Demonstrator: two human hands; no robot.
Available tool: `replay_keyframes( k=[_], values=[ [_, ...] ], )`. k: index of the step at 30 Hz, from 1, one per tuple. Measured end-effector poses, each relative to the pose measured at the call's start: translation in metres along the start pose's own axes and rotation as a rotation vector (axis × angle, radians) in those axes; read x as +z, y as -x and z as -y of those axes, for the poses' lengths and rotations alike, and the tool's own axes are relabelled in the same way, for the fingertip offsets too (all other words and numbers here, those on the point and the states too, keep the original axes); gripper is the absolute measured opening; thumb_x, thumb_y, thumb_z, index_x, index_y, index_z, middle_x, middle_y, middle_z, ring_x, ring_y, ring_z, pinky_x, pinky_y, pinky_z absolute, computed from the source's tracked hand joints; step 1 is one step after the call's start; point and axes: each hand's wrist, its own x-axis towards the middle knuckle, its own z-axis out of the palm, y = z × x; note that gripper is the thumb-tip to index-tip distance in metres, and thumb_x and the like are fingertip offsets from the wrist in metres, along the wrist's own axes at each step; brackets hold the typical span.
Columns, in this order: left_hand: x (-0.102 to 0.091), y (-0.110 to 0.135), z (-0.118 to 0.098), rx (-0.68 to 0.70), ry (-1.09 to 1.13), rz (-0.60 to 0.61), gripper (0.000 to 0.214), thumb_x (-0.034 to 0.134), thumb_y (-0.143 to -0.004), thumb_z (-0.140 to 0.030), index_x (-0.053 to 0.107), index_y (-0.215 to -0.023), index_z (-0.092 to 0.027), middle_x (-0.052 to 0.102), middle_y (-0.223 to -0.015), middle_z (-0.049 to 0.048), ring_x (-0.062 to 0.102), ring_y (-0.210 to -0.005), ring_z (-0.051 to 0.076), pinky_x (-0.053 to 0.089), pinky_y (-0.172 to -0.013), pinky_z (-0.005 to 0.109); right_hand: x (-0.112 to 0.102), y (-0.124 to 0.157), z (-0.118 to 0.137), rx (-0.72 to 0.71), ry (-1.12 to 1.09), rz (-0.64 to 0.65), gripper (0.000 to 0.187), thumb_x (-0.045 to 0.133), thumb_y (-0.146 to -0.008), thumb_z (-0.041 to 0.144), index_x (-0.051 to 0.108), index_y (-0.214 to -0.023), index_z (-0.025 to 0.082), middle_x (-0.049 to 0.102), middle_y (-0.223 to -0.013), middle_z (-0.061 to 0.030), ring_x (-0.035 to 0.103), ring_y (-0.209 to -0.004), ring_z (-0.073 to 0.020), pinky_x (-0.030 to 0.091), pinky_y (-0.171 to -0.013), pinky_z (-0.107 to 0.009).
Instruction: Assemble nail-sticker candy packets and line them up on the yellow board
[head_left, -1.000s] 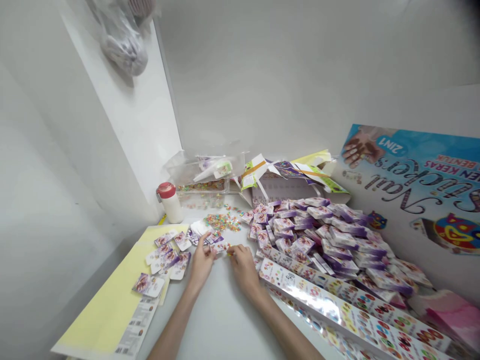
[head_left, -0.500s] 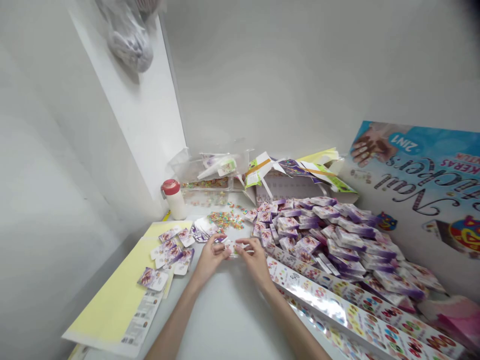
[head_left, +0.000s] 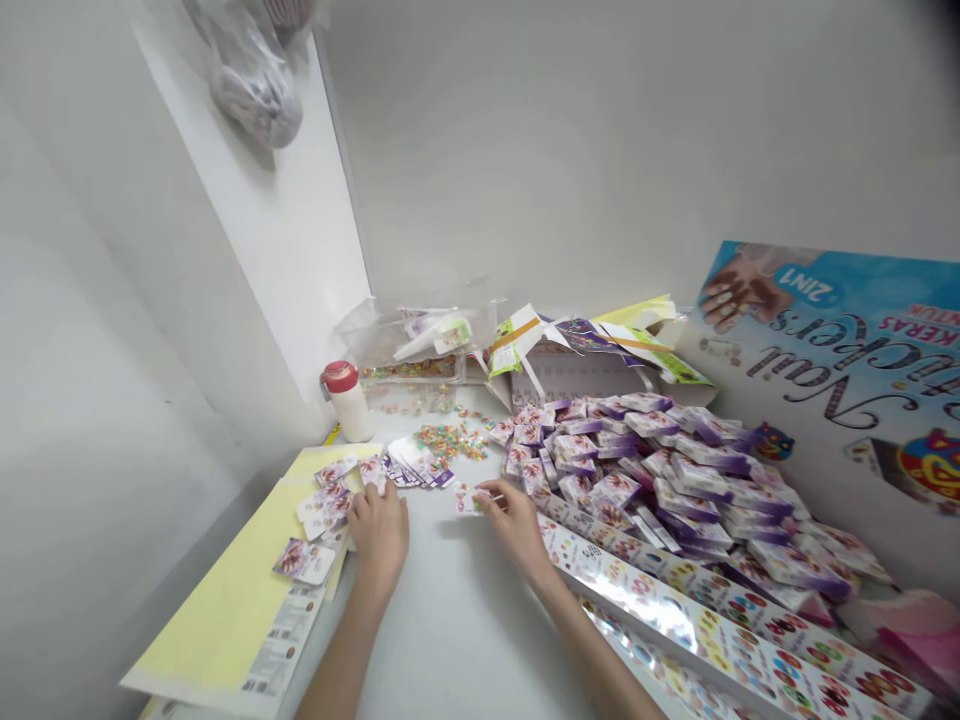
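Pinched between my right hand's (head_left: 508, 515) thumb and fingers is a small white card (head_left: 468, 500) with coloured pictures printed on it, held just above the table. My left hand (head_left: 379, 525) reaches down over the right side of a group of small flat purple-and-white cartons (head_left: 324, 508), its bent fingers a little apart. It covers one carton from that group, and whether its fingertips grip it is hidden. Between and beyond my hands lies a fan of white-and-purple cards (head_left: 416, 465), beside a scatter of tiny multicoloured pieces (head_left: 457, 440).
A large heap of small purple-and-white boxes (head_left: 622, 460) fills the right side. Long printed strips (head_left: 675, 600) run along its front. Yellow sheets (head_left: 217, 590) lie at left. A red-capped bottle (head_left: 349, 400), clear plastic trays (head_left: 420, 350) and a nail-sticker carton (head_left: 840, 370) stand farther back.
My left hand has let go of the small card and moved left to the flat cartons. My right hand still holds the card, whose printed face now shows.
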Motion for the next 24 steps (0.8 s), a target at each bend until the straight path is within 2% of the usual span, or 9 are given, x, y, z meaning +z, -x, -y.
replay_keyframes(
  k=[4, 7, 10, 12, 14, 16, 19, 21, 24],
  values=[
    [0.000, 0.006, -0.008, 0.050, 0.042, 0.088, 0.038, 0.038, -0.084, -0.008, 0.060, -0.115, -0.012, 0.061, -0.100, 0.0182, 0.054, -0.094, 0.035, 0.043, -0.074, 0.044, 0.000, 0.001, 0.001, -0.016, -0.008, -0.017, 0.023, 0.056, -0.076, 0.036, 0.068, -0.085, 0.018, 0.070, -0.081, -0.0067, 0.062, -0.068, -0.0221, 0.047, -0.064, -0.033],
    [0.006, 0.010, -0.014, 0.093, 0.222, 0.096, 0.046, 0.037, -0.079, -0.001, 0.058, -0.117, -0.015, 0.058, -0.109, 0.0173, 0.051, -0.101, 0.034, 0.045, -0.075, 0.043, -0.001, 0.000, 0.001, -0.023, -0.014, -0.018, 0.023, 0.056, -0.076, 0.036, 0.068, -0.084, 0.018, 0.069, -0.081, -0.0066, 0.062, -0.071, -0.0222, 0.047, -0.066, -0.033],
    [0.013, 0.008, -0.019, 0.087, 0.607, 0.061, 0.038, 0.051, -0.076, -0.010, 0.060, -0.112, -0.017, 0.056, -0.114, 0.0146, 0.051, -0.104, 0.031, 0.044, -0.082, 0.043, -0.001, -0.001, 0.001, -0.003, -0.078, -0.007, 0.025, 0.059, -0.074, 0.039, 0.067, -0.083, 0.018, 0.068, -0.078, -0.0061, 0.062, -0.072, -0.0219, 0.048, -0.063, -0.031],
    [0.015, 0.004, -0.022, -0.012, 0.973, 0.129, 0.036, 0.061, -0.072, -0.020, 0.061, -0.108, -0.018, 0.061, -0.105, 0.0117, 0.056, -0.097, 0.029, 0.044, -0.085, 0.042, -0.002, -0.002, 0.001, 0.070, -0.200, 0.016, 0.031, 0.061, -0.072, 0.045, 0.064, -0.084, 0.017, 0.066, -0.078, -0.0053, 0.063, -0.069, -0.0208, 0.047, -0.056, -0.028],
    [0.014, -0.001, -0.025, -0.118, 1.269, 0.247, 0.037, 0.065, -0.071, -0.031, 0.061, -0.105, -0.017, 0.066, -0.095, 0.0098, 0.061, -0.089, 0.026, 0.046, -0.082, 0.038, -0.002, -0.003, 0.003, 0.187, -0.363, 0.044, 0.039, 0.064, -0.069, 0.052, 0.060, -0.087, 0.017, 0.064, -0.079, -0.0038, 0.064, -0.062, -0.0186, 0.045, -0.049, -0.025],
    [0.010, -0.005, -0.028, -0.170, 1.451, 0.324, 0.043, 0.062, -0.074, -0.042, 0.059, -0.108, -0.016, 0.068, -0.093, 0.0098, 0.063, -0.085, 0.024, 0.049, -0.076, 0.034, -0.004, -0.004, 0.004, 0.292, -0.506, 0.074, 0.045, 0.068, -0.064, 0.054, 0.057, -0.088, 0.018, 0.062, -0.078, -0.0017, 0.064, -0.057, -0.0159, 0.043, -0.046, -0.022],
    [0.003, -0.008, -0.030, -0.247, 1.718, 0.342, 0.054, 0.063, -0.073, -0.050, 0.055, -0.115, -0.018, 0.067, -0.095, 0.0079, 0.064, -0.083, 0.019, 0.049, -0.071, 0.027, -0.005, -0.002, 0.008, 0.354, -0.609, 0.172, 0.045, 0.073, -0.061, 0.052, 0.058, -0.086, 0.018, 0.061, -0.074, 0.0000, 0.061, -0.052, -0.0123, 0.042, -0.045, -0.020],
    [-0.002, -0.007, -0.030, -0.293, 1.917, 0.350, 0.058, 0.068, -0.070, -0.048, 0.052, -0.118, -0.022, 0.066, -0.096, 0.0047, 0.063, -0.083, 0.016, 0.048, -0.073, 0.024, -0.005, 0.000, 0.011, 0.356, -0.624, 0.249, 0.041, 0.073, -0.063, 0.049, 0.060, -0.084, 0.017, 0.062, -0.072, 0.0000, 0.059, -0.050, -0.0105, 0.041, -0.045, -0.020],
    [-0.007, -0.005, -0.031, -0.246, 2.049, 0.368, 0.060, 0.071, -0.069, -0.042, 0.049, -0.123, -0.027, 0.065, -0.101, 0.0024, 0.062, -0.090, 0.015, 0.048, -0.081, 0.025, -0.004, 0.004, 0.013, 0.351, -0.633, 0.299, 0.036, 0.073, -0.065, 0.046, 0.062, -0.083, 0.016, 0.062, -0.071, 0.0004, 0.057, -0.049, -0.0088, 0.041, -0.046, -0.019]
  ],
)
